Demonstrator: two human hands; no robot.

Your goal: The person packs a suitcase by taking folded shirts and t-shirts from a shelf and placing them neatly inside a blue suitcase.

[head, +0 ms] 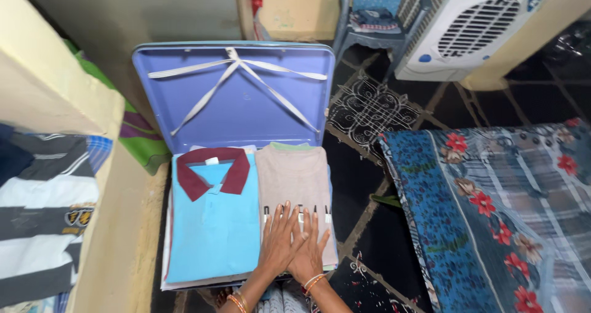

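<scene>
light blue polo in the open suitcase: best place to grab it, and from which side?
Probably the near hem of the light blue polo, coming from the person's side. It lies flat and folded, collar toward the lid, with the beige shirt close on its right. Both hands, left hand and right hand, press flat on that shirt.

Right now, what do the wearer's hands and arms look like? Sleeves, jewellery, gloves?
Both hands bare, no gloves. Left hand and right hand each carry thin orange-and-gold bangles at the wrist. Forearms show no sleeves in view. No rings or watch that I can make out.
</scene>
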